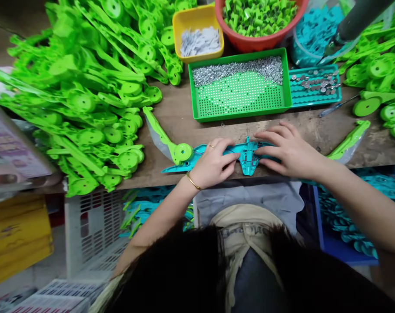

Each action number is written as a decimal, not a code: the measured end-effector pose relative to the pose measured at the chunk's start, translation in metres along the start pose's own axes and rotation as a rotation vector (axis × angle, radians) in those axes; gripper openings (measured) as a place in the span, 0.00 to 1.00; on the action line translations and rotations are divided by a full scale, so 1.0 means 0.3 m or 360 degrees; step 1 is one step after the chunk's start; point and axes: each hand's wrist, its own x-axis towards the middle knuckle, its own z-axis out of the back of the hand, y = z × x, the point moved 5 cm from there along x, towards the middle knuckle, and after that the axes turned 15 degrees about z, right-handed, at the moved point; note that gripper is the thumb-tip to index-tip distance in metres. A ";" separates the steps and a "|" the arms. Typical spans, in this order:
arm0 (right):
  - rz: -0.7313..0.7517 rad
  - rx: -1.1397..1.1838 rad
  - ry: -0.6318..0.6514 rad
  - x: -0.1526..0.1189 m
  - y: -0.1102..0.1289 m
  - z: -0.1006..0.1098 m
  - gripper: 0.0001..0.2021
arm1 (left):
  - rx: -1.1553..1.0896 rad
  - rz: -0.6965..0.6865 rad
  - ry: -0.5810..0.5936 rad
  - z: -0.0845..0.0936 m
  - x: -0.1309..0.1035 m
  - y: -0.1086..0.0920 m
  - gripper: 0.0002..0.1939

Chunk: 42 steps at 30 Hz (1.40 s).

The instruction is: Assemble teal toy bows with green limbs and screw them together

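A long teal plastic part lies along the near edge of the bench, with a ribbed, wider piece at its middle. A green-and-grey curved arm is joined to its left end by a round green disc. Another green-and-grey arm shows at the far right; my right arm hides its inner end. My left hand is closed over the part's left side, fingertips beside the middle piece. Over the right side, my right hand grips it with fingers fanned and fingertips against the middle piece.
Behind the part stand a green perforated tray of small screws and a teal ridged tray of metal pins. A yellow bin, a red bowl and a screwdriver are nearby. Green arms heap at left.
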 end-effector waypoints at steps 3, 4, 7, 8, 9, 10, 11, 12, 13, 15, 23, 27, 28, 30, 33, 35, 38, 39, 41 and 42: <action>0.0125 -0.0027 -0.0014 0.019 -0.004 0.007 0.12 | -0.0018 0.0026 0.0028 -0.005 0.000 0.008 0.13; 0.0180 -0.0035 -0.0011 0.027 -0.004 0.009 0.12 | -0.0023 0.0028 0.0029 -0.005 0.000 0.010 0.13; 0.0335 -0.0019 0.0044 0.054 -0.005 0.015 0.11 | -0.0033 -0.0013 -0.0010 -0.002 -0.001 0.008 0.13; 0.0374 -0.0007 0.0077 0.062 -0.007 0.017 0.11 | -0.0034 -0.0027 -0.0023 -0.001 -0.001 0.008 0.14; 0.0407 0.0002 0.0117 0.069 -0.009 0.020 0.11 | -0.0035 -0.0037 -0.0032 0.000 -0.001 0.007 0.14; 0.0437 0.0003 0.0155 0.076 -0.011 0.022 0.12 | -0.0037 -0.0039 -0.0035 0.000 0.000 0.007 0.14; 0.0465 -0.0005 0.0190 0.080 -0.013 0.025 0.12 | -0.0039 -0.0033 -0.0031 0.000 0.000 0.008 0.14; 0.0493 -0.0024 0.0226 0.084 -0.015 0.028 0.12 | -0.0041 -0.0022 -0.0020 -0.001 0.000 0.010 0.14; 0.0516 -0.0053 0.0260 0.086 -0.017 0.031 0.11 | -0.0043 -0.0009 -0.0005 -0.002 0.001 0.012 0.13; 0.0546 -0.0115 0.0316 0.088 -0.023 0.036 0.09 | -0.0045 0.0002 0.0017 -0.004 0.001 0.015 0.13; 0.0536 -0.0134 0.0547 0.064 -0.066 0.035 0.08 | -0.0119 -0.0009 -0.0031 0.005 0.003 0.014 0.13; 0.0582 -0.0180 0.0446 0.049 -0.062 0.047 0.12 | -0.0207 0.0062 0.0013 0.012 0.007 0.024 0.12; 0.0562 -0.0173 0.0413 0.046 -0.060 0.049 0.13 | -0.0216 0.0060 0.0011 0.016 0.006 0.025 0.12; 0.0480 -0.0134 0.0345 0.040 -0.056 0.050 0.15 | -0.0208 0.0049 0.0002 0.024 0.006 0.020 0.12; 0.0317 -0.0072 0.0263 0.029 -0.046 0.038 0.16 | -0.0118 0.0129 0.0010 0.018 0.018 -0.008 0.12; 0.0151 -0.0011 0.0217 0.022 -0.040 0.023 0.16 | -0.0049 0.0230 0.0008 -0.002 0.040 -0.042 0.13; -0.0155 0.0132 0.0159 0.011 -0.038 -0.001 0.15 | -0.0049 0.0385 -0.0013 -0.049 0.082 -0.100 0.11; -0.0248 0.0188 0.0130 0.007 -0.038 -0.006 0.15 | -0.0071 0.0442 -0.0015 -0.066 0.095 -0.113 0.11; -0.0380 0.0327 0.0049 -0.002 -0.039 -0.009 0.17 | -0.0116 0.0544 -0.0012 -0.094 0.113 -0.125 0.10; -0.0428 0.0412 0.0005 -0.008 -0.041 -0.009 0.18 | -0.0132 0.0571 -0.0010 -0.102 0.118 -0.127 0.09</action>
